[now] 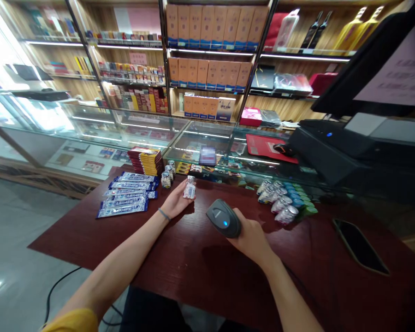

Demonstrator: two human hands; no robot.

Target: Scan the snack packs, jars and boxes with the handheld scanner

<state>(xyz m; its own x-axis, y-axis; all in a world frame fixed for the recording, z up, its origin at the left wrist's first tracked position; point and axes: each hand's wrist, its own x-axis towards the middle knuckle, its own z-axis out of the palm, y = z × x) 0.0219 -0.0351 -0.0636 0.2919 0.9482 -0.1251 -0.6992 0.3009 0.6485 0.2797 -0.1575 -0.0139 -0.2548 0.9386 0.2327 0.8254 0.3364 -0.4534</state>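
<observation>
Bottle (190, 189) is in L hand (175, 202), held above the mid part of the table. Biggest first: shelving (210, 54) across the back, w/ rows of boxes etc. Glass counter (178, 133) runs in front of it. Dark red-brown table (180, 263) nearest, against the counter. Monitor (394, 74) up on R side, black equip. (376, 145) below it. Red mat (257, 144) on the glass, dark mouse (283, 149) on its R end. Blue/white packets (126, 198) fanned out on L side of table; stack of red & yellow packs (147, 161) just behind. Phone (361, 246) flat, far R.

R hand (252, 235) has fingers wrapped round the handle of a dark scanner (224, 219), blue light on top. Its head is near the bottle, not touching; gap btwn them is plain. Silver-capped bottles (278, 200) grouped R of scanner, blue & green items (299, 198) right beside. A few more small bottles (167, 177) by the pack stack.

Smallest: the held bottle, approx. upright, silver cap up, label twd camera. L fingers & thumb closed on it. Thin band (164, 214) on L wrist.
</observation>
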